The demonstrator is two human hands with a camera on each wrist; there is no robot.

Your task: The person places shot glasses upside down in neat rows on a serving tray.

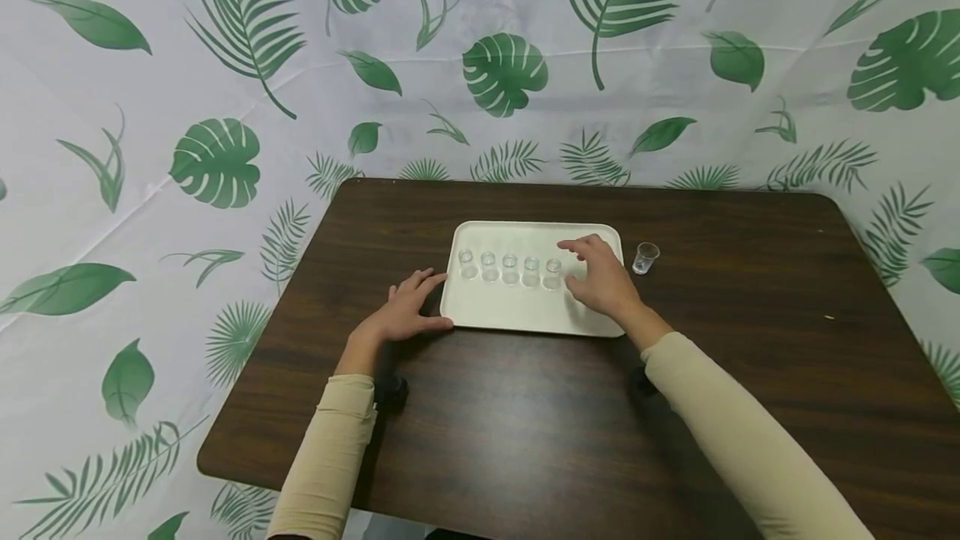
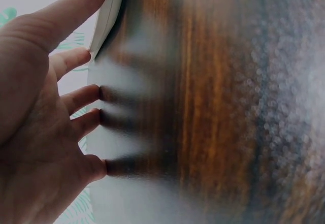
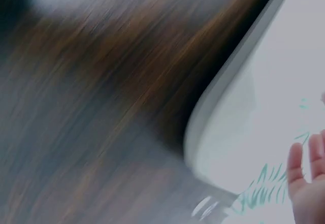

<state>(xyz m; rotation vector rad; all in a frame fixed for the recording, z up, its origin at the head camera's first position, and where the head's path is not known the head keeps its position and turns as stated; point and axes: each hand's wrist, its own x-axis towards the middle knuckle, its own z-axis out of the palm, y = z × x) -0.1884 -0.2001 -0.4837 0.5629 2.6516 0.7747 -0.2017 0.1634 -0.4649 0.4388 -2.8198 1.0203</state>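
A cream tray holds several small clear cups in a row. At the tray's left edge, my left hand has its thumb and index finger close to the rim. The left wrist view shows that hand with fingers spread, the other fingertips down on the tabletop. My right hand hovers over the tray's right part, thumb and fingers apart with nothing between them, just right of the end cup. Only some of its fingers show in the right wrist view, past the tray corner.
Another clear cup stands on the dark wooden table, right of the tray. A white cloth with green leaves hangs behind the table. A small light speck lies far right.
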